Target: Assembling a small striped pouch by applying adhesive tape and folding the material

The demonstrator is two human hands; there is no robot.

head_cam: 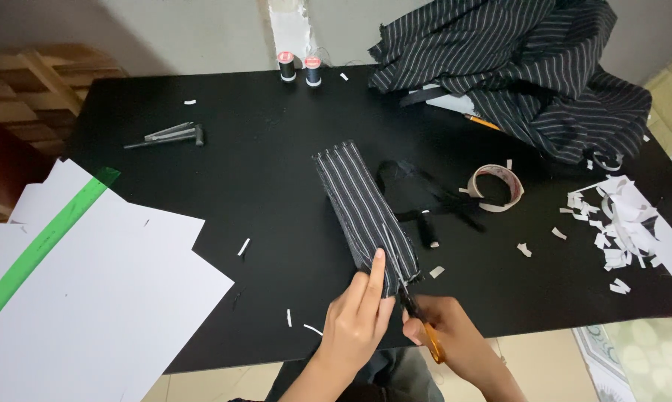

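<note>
A narrow folded strip of black pinstriped fabric (358, 201) lies at the middle of the black table (276, 179), running away from me. My left hand (360, 316) presses its near end flat with the index finger stretched along the cloth. My right hand (444, 331) grips orange-handled scissors (414, 305), whose blades point up into the near end of the strip, just right of my left index finger.
A heap of pinstriped cloth (529, 59) fills the back right. A tape roll (496, 187), black scraps (425, 201) and white paper cuttings (619, 223) lie right. White paper sheets (90, 298) with a green ruler (42, 246) overhang left. Two thread spools (299, 68) and grey metal clippers (168, 135) sit behind.
</note>
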